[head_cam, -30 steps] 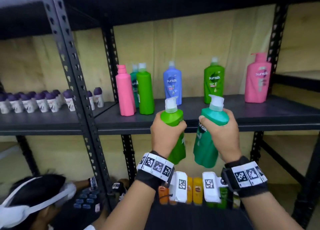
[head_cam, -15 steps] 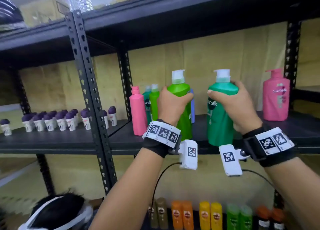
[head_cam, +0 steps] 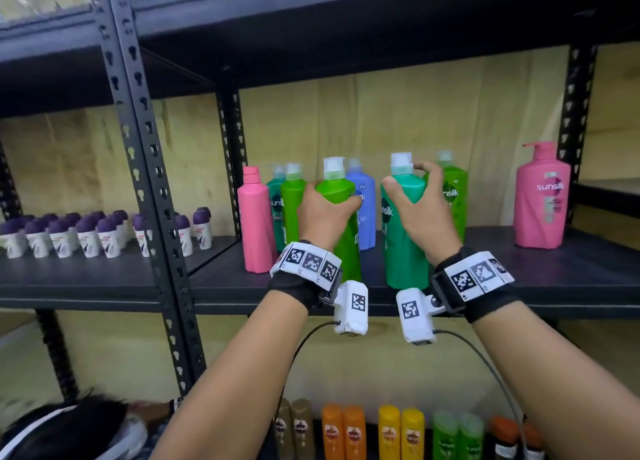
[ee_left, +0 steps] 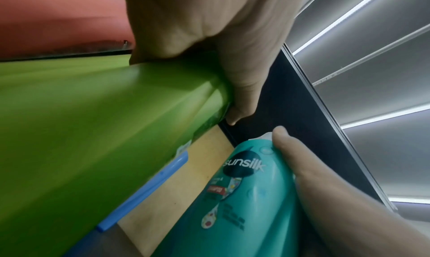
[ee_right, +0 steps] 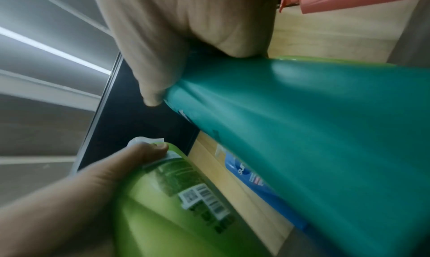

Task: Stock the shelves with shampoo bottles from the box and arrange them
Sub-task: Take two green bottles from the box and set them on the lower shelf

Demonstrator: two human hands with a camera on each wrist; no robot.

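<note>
On the middle shelf (head_cam: 554, 279), both hands are busy. Left hand (head_cam: 323, 217) is wrapped around the shoulder of a light green bottle (head_cam: 341, 196), thumb on the side facing the other hand. Right hand (head_cam: 420, 210) grips a teal bottle (head_cam: 403, 251) the same way, fingers curled over its shoulder near the white cap. Both bottles upright, side by side with a gap between, bases at the shelf's front edge; can't tell if they're fully set down.

Behind them: blue bottle (head_cam: 365, 210) at 12 o'clock of the light green one, another green bottle (head_cam: 453, 196) at 1 o'clock of the teal one. At 9 o'clock of the left hand: pink bottle (head_cam: 256, 224), with two more green ones just behind it. Pink pump bottle (head_cam: 542, 199) stands alone at 3 o'clock, well apart.

Small purple-capped bottles (head_cam: 86, 234) fill the next bay at 9 o'clock. Orange and yellow bottles (head_cam: 374, 432) line the shelf below.
</note>
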